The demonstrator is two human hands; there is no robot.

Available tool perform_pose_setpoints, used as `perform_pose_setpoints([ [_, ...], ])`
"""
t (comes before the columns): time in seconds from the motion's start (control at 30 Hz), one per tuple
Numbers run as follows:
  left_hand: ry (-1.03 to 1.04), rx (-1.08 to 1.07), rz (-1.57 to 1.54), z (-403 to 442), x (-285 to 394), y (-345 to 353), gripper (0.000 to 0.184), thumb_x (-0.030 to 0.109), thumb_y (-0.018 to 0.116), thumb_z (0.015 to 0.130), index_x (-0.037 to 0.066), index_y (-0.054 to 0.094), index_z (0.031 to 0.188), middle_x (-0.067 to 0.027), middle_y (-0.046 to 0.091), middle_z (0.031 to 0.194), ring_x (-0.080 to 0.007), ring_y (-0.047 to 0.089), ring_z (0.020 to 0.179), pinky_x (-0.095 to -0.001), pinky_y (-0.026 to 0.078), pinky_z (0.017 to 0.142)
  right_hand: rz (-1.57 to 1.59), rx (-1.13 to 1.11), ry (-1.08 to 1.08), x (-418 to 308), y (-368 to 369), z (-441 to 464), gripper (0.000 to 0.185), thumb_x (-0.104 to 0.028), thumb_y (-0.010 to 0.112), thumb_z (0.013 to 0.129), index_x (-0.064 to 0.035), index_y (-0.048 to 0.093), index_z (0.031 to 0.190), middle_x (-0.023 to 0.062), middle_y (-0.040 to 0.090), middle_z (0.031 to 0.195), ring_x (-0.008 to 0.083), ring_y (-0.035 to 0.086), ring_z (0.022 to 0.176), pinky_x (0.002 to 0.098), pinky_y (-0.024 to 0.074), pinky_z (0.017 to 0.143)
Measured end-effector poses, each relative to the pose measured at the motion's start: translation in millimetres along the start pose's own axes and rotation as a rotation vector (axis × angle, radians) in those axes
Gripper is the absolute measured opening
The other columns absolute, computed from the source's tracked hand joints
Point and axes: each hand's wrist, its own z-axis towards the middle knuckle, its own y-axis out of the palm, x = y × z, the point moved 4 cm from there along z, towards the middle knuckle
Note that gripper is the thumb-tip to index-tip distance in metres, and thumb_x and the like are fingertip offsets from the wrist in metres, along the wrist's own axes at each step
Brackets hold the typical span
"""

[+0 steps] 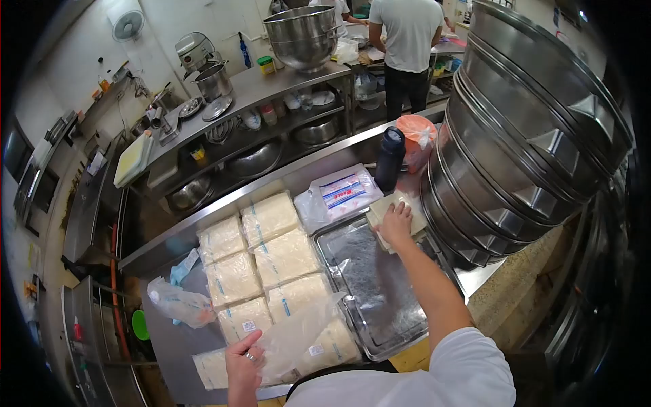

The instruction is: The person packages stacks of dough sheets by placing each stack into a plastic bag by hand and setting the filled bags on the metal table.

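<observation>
In the head view, my left hand [245, 363] is closed at the near edge of the table, pinching a clear plastic bag [288, 346] that spreads over the nearest packs. A ring is on one of its fingers. My right hand [397, 225] reaches forward, its fingers laid flat on a stack of pale square sheets [381, 211]. That stack rests by the far right corner of a shiny metal tray [369, 285]. Left of the tray, packs of pale sheets [288, 258] in clear wrapping lie in two columns.
Tall stacked metal steamers [502, 149] stand close on the right. Behind the sheets are a dark bottle [390, 159], an orange-red tub [415, 132] and a printed bag pack [346, 193]. A crumpled bag [178, 302] lies left. Two people work at the back near a large mixing bowl [302, 41].
</observation>
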Motion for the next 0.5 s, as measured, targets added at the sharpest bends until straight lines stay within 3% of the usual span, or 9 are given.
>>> perform_pose_setpoints([
  [0.1, 0.018, 0.088, 0.140, 1, 4, 9, 0.042, -0.008, 0.061, 0.084, -0.014, 0.062, 0.126, 0.0027, 0.052, 0.067, -0.0054, 0.039, 0.048, -0.0246, 0.028, 0.045, -0.077, -0.008, -0.082, -1, 20, 8, 0.070, -0.031, 0.069, 0.091, 0.0041, 0.045, 0.146, 0.0335, 0.039, 0.152, 0.0546, 0.040, 0.138, 0.0592, 0.0369, 0.111],
  [0.2, -0.018, 0.033, 0.124, 1, 13, 18, 0.042, -0.006, 0.064, 0.085, -0.014, 0.062, 0.126, 0.0022, 0.054, 0.068, -0.0055, 0.042, 0.051, -0.0241, 0.030, 0.047, -0.211, -0.021, -0.106, -6, 30, 14, 0.057, -0.022, 0.058, 0.097, 0.0039, 0.048, 0.146, 0.0343, 0.042, 0.150, 0.0546, 0.047, 0.134, 0.0598, 0.0437, 0.105],
  [0.27, -0.029, -0.039, 0.079, 6, 10, 15, 0.038, -0.007, 0.066, 0.086, -0.010, 0.066, 0.124, -0.0025, 0.064, 0.080, -0.0064, 0.052, 0.061, -0.0222, 0.038, 0.053, -0.272, -0.008, -0.082, -16, 32, 15, 0.054, -0.020, 0.052, 0.099, 0.0035, 0.048, 0.146, 0.0347, 0.044, 0.149, 0.0556, 0.049, 0.131, 0.0608, 0.0460, 0.102],
  [0.37, -0.049, -0.072, 0.107, 10, 9, 20, 0.032, -0.005, 0.068, 0.089, -0.008, 0.070, 0.121, -0.0037, 0.068, 0.086, -0.0067, 0.056, 0.066, -0.0211, 0.043, 0.058, -0.270, -0.028, -0.058, -26, 34, 29, 0.057, -0.017, 0.053, 0.098, 0.0040, 0.044, 0.150, 0.0362, 0.042, 0.151, 0.0572, 0.045, 0.135, 0.0623, 0.0459, 0.102],
  [0.5, -0.037, -0.032, 0.124, 11, 2, 24, 0.026, 0.002, 0.070, 0.093, -0.008, 0.072, 0.117, -0.0018, 0.068, 0.083, -0.0055, 0.054, 0.065, -0.0209, 0.041, 0.057, -0.178, 0.006, 0.067, -22, 37, 41, 0.055, -0.021, 0.052, 0.098, 0.0031, 0.047, 0.148, 0.0313, 0.051, 0.146, 0.0560, 0.049, 0.132, 0.0612, 0.0483, 0.100],
])
